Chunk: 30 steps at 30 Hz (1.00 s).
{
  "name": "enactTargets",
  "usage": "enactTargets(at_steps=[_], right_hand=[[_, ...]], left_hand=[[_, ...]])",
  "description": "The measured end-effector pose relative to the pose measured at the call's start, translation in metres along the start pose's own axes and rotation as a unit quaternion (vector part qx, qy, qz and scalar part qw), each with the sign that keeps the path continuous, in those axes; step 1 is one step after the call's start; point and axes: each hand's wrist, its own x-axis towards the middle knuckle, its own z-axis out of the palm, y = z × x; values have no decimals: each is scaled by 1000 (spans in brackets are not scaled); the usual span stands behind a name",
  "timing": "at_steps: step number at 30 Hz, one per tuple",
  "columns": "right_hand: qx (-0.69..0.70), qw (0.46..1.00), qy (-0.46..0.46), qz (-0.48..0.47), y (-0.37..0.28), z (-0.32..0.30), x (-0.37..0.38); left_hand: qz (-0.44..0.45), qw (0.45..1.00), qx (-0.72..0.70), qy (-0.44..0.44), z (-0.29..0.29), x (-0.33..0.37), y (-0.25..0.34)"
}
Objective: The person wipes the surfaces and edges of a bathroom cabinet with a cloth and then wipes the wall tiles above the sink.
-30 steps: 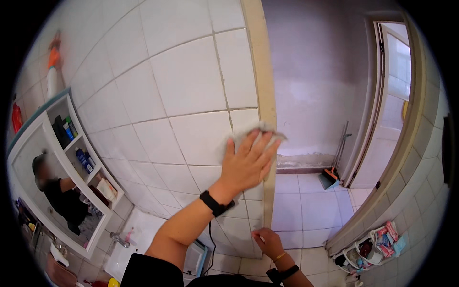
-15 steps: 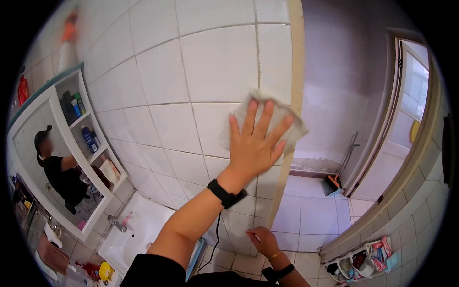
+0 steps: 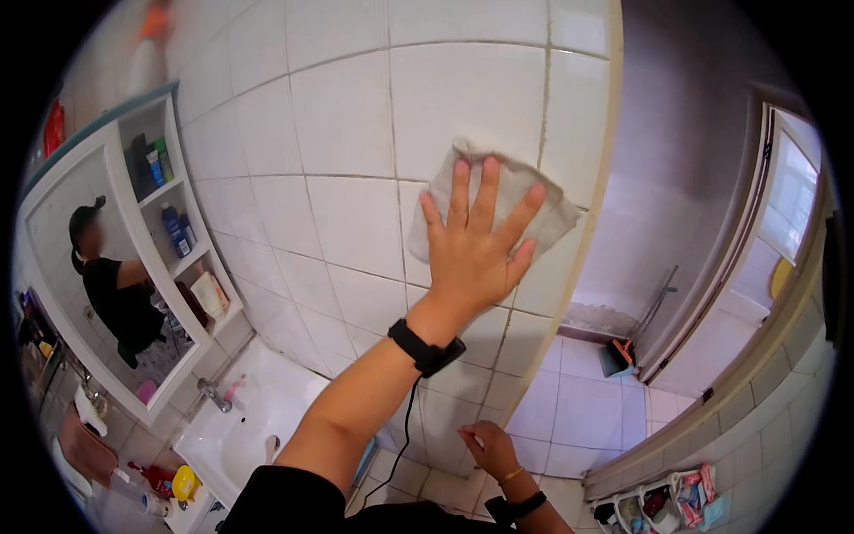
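Observation:
My left hand (image 3: 480,240) lies flat with its fingers spread on a light grey cloth (image 3: 547,214), pressing it against the white tiled wall (image 3: 347,116). The cloth spreads out past the fingertips, and its right corner lies close to the wall's beige edge (image 3: 578,285). A black band with a small device is on the left wrist. Lower down, my right hand (image 3: 487,447) hangs near the wall's bottom edge, its fingers loosely curled together and nothing visible in them. It is apart from the wall cloth.
On the left, a mirror cabinet (image 3: 133,214) with open shelves of bottles hangs above a white sink (image 3: 294,383) with a tap (image 3: 213,394). A black cable (image 3: 409,436) runs down below my left arm. To the right are a doorway, a broom and dustpan (image 3: 616,359), and baskets (image 3: 663,507) of small items.
My left hand and the cloth have slid left across the tiles, off the beige edge. The view has shifted, so the wall edge appears farther right. My right hand stays curled.

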Motion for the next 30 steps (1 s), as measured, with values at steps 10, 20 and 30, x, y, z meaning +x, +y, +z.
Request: enactTargets(at_steps=[10, 20, 30], right_hand=[[31, 999, -12, 19, 3, 10, 3], [0, 999, -33, -27, 7, 14, 8], [19, 998, -60, 4, 5, 20, 8]], left_hand=[[36, 999, -22, -24, 8, -63, -7], [-31, 999, -18, -31, 5, -77, -14], [-64, 998, -22, -17, -12, -13, -41]])
